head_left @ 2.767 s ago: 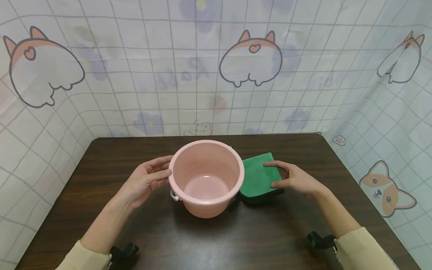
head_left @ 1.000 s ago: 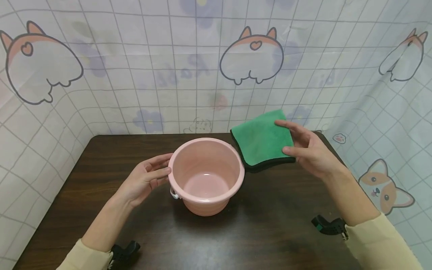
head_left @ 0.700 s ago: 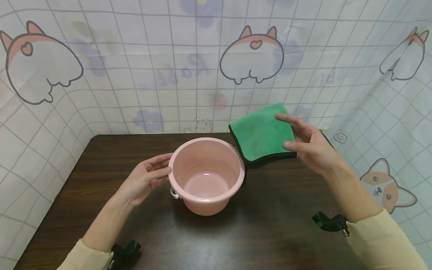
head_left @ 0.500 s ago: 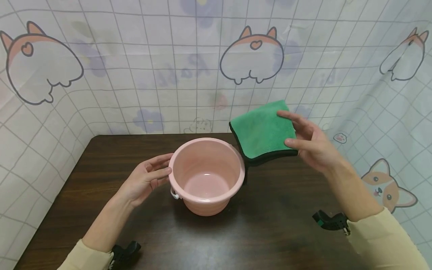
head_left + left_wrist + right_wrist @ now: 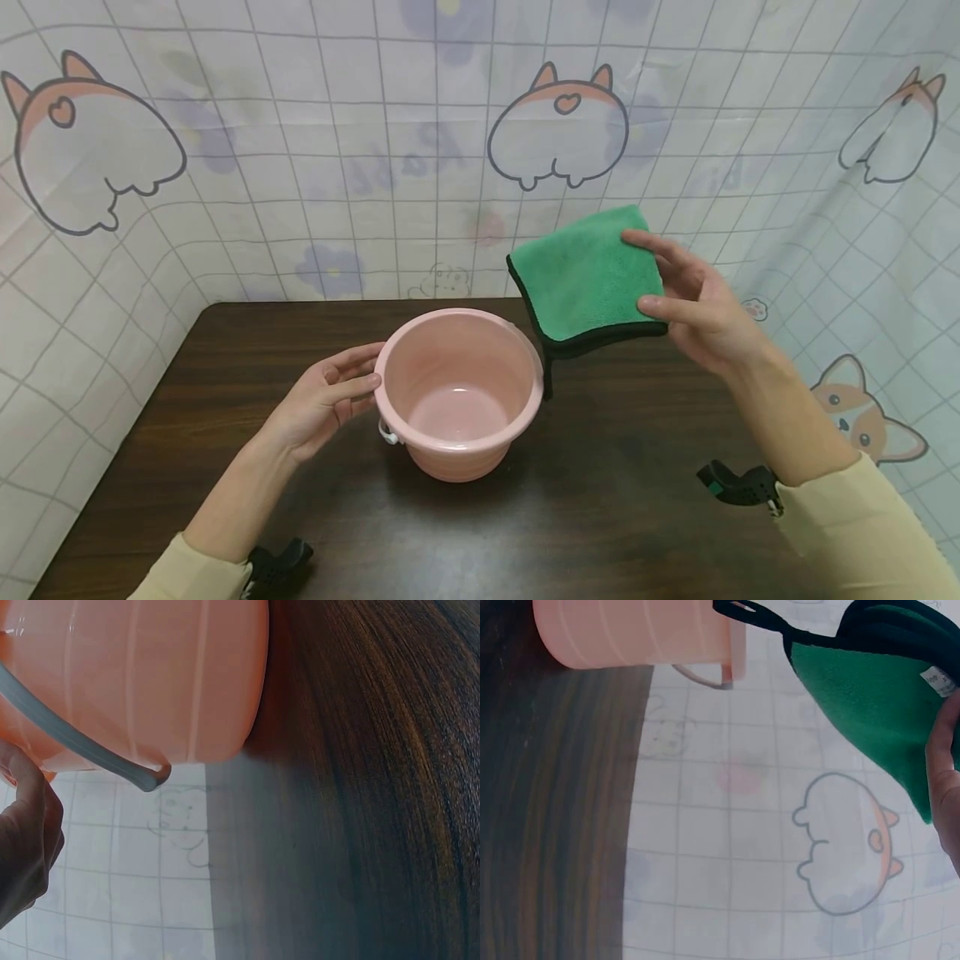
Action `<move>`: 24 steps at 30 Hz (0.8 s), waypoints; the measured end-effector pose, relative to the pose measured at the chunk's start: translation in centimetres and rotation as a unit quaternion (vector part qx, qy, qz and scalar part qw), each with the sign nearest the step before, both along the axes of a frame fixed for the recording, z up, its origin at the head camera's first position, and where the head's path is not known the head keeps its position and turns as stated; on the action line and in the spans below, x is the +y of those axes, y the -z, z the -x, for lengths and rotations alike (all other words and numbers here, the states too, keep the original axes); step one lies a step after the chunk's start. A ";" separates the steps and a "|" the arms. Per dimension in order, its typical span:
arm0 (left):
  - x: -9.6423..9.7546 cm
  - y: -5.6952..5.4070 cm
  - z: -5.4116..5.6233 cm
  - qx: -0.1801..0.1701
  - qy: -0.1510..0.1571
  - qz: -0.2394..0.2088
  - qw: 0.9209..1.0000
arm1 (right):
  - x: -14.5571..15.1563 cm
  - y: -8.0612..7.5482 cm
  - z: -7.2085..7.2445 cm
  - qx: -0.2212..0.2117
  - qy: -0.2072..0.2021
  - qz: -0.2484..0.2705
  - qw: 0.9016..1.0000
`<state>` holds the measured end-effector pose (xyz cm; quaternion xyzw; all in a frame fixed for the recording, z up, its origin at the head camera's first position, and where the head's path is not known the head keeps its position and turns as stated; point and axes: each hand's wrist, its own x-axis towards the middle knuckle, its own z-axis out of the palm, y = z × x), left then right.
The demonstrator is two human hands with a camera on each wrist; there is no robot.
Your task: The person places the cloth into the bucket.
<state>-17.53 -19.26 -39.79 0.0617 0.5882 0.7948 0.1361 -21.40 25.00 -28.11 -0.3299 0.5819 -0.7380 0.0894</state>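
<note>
While my L hand (image 5: 318, 408) rests loosely against the bucket (image 5: 457, 461), L side, my R hand (image 5: 708, 321) pinches the cloth (image 5: 588, 279) by its R edge, raised btwn hand & bucket.

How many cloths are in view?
1: the green, black-edged folded fabric cloth, raised off the dark brown wooden table, up and right of the round pink plastic bucket in the head view. Another inside its folds would be hidden.

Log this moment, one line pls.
left hand: touching pink bucket | right hand: pinching green cloth, held above table | bucket: upright, empty
</note>
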 end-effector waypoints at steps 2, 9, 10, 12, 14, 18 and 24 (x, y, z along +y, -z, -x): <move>0.0 0.1 0.0 0.000 0.000 -0.001 1.000 | -0.1 -0.2 -0.1 0.000 0.002 0.003 1.000; 0.0 0.1 0.0 -0.002 -0.002 -0.001 1.000 | -0.8 -1.1 0.0 0.007 0.018 0.018 1.000; 0.0 0.1 0.0 -0.002 -0.002 -0.001 1.000 | -0.9 -1.2 -0.1 0.010 0.015 0.019 1.000; 0.0 0.1 0.0 -0.002 -0.003 0.000 1.000 | -1.1 -1.4 0.0 0.013 0.015 0.016 1.000; 0.0 0.0 0.0 -0.003 -0.003 0.000 1.000 | -1.4 -1.6 0.0 0.014 0.016 0.012 1.000; 0.0 0.0 0.0 -0.002 -0.002 0.001 1.000 | -1.8 -1.9 0.0 0.016 0.017 0.000 1.000; 0.0 0.0 0.0 -0.001 0.000 0.003 1.000 | -2.7 -2.2 0.1 0.018 -0.005 -0.006 1.000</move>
